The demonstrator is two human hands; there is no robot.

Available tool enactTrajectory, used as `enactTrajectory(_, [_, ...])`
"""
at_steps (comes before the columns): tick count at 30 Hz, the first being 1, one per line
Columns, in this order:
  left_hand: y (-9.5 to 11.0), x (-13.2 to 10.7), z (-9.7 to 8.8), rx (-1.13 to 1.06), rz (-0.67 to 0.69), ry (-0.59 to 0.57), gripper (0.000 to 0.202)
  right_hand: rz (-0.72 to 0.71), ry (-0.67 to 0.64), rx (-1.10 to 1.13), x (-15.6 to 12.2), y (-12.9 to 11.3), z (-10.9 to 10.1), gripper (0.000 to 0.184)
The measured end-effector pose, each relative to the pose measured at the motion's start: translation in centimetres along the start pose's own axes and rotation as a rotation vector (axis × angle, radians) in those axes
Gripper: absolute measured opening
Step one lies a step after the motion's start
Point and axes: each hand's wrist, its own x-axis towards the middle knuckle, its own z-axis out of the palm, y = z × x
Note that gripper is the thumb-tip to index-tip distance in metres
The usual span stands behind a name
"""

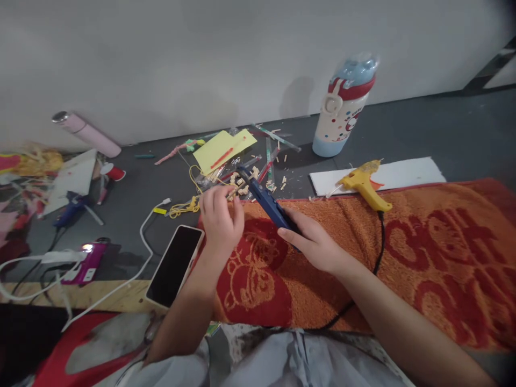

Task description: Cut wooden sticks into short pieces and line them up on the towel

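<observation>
My right hand point(312, 242) grips a blue glue gun point(264, 200) over the orange towel point(423, 252), its nozzle pointing up and left. My left hand point(221, 219) is closed in a pinch on a thin wooden stick point(231, 194) held right at the nozzle tip. Small cut stick pieces point(244, 185) lie just beyond both hands. A yellow glue gun point(365, 183) rests at the towel's far edge, to the right of my right hand.
A phone point(174, 264) lies face up left of my left arm, with a white cable point(145, 236) beside it. Yellow paper point(223, 149), straws and string litter the grey table. A patterned water bottle point(342, 110) stands behind, a white board point(407, 173) beside it.
</observation>
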Motion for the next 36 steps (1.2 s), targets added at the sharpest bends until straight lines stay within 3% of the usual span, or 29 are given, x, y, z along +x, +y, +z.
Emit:
enactTrajectory(6, [-2.2,0.0,0.8,-0.03,0.002,-0.157,0.022,0.001,-0.109,-0.042,-0.2,-0.7,-0.1,0.045])
enactTrajectory(10, [-2.3,-0.2,0.8,-0.073,0.002,-0.144,0.02,-0.018,-0.133,-0.024,-0.4,-0.8,-0.4,0.049])
enactTrajectory(14, [-1.9,0.4,0.1,-0.157,-0.039,-0.213,0.022,-0.011,-0.138,-0.015,-0.4,-0.7,-0.7,0.053])
enactTrajectory(19, [-1.6,1.1,-0.5,-0.388,-0.17,-0.274,0.029,-0.043,-0.139,0.005,-0.4,-0.6,-1.1,0.058])
enactTrajectory(23, [-2.4,1.4,-0.4,-0.807,-0.408,-0.427,0.025,-0.059,-0.155,-0.006,-0.2,-0.5,-1.6,0.06])
enactTrajectory(26, [-3.3,1.6,-0.4,-1.049,-0.514,-0.548,0.039,-0.082,-0.199,-0.019,-0.1,-0.5,-1.9,0.054])
enactTrajectory(36, [-4.6,1.3,0.0,-1.17,-0.548,-0.588,0.049,-0.113,-0.268,-0.06,-0.2,-0.7,-2.7,0.051])
